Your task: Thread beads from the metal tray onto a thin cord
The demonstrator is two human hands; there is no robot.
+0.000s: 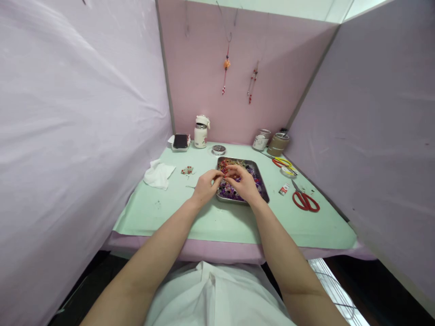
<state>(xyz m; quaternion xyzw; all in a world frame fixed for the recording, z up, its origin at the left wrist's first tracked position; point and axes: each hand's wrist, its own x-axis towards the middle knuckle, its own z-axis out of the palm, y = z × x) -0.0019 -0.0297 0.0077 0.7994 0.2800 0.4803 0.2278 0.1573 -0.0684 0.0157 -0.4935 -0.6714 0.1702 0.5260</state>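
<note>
My left hand and my right hand meet over a metal tray. The tray carries purple, clear and red beads, with gold-coloured wire-like pieces along its far side. Thumb and forefinger are pinched on each hand, and the fingertips nearly touch. A speck of red shows between them, too small to name. To the left of the tray lies a small cluster of red and clear beads.
Red-handled scissors, a small labelled packet, yellow-and-red-handled tools and jars are at the right. A white tissue, black box, bottle and round dish stand left and behind. Beaded strands hang above.
</note>
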